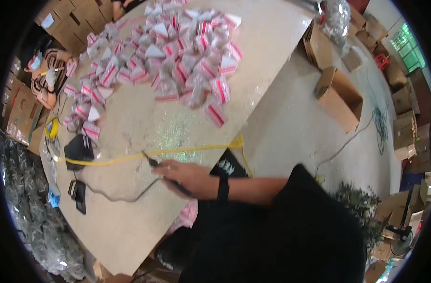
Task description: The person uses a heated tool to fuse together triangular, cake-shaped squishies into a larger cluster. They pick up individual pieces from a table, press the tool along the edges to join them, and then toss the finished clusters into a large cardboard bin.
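My right hand (189, 177) reaches in from the right over the table, a black band round its wrist. Its fingers are closed on a black corded tool (153, 162), whose slim dark tip points toward the far left. The palm hides part of the handle. A dark cord (114, 198) runs from beside the hand toward a small black device (77, 195) on the table. Just beyond the fingers, a yellow cord (184, 150) crosses the tabletop. At the lower edge only a sliver of my left hand (120, 278) shows, its fingers hidden.
Many clear bags with pink-and-white labels (177, 70) cover the table's (154, 118) far half. A black pouch-like item (78, 152) lies left. A co-worker (48, 70) sits at the far left. Grey wrapped packs (36, 221) stand left; an open carton (340, 96) lies on the right floor.
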`<act>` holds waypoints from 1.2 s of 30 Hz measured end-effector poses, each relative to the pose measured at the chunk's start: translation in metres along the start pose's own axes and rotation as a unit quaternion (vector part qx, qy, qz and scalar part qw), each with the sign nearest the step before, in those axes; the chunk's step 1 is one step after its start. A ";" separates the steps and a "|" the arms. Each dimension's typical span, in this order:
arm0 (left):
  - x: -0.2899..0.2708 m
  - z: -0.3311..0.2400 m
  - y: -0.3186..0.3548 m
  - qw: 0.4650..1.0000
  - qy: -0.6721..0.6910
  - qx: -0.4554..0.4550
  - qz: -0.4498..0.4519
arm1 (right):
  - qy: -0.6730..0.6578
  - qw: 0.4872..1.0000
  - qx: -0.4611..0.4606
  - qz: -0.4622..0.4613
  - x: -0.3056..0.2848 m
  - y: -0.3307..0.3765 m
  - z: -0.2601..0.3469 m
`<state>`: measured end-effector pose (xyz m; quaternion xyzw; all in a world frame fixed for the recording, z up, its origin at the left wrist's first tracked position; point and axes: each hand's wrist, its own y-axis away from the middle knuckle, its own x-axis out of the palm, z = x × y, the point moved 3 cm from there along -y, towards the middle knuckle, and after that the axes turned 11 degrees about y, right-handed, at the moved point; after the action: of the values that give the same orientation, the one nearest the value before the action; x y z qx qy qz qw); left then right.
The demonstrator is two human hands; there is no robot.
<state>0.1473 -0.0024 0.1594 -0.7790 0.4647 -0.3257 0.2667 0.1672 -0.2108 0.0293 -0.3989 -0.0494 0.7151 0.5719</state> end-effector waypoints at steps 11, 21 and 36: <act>0.042 -0.020 -0.031 0.992 -0.077 0.083 0.062 | 0.176 0.959 -0.012 -0.220 -0.101 -0.006 -0.057; 0.186 0.219 0.058 0.811 -0.311 -0.100 0.486 | 0.256 0.929 0.222 -0.146 -0.093 0.008 -0.123; 0.183 0.222 0.075 0.824 -0.252 -0.009 0.507 | 0.230 0.940 0.194 -0.161 -0.100 0.014 -0.108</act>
<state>0.3386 -0.1735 0.0095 -0.4904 0.7140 0.0668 0.4953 0.2272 -0.3435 0.0002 -0.4202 0.1596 0.4983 0.7414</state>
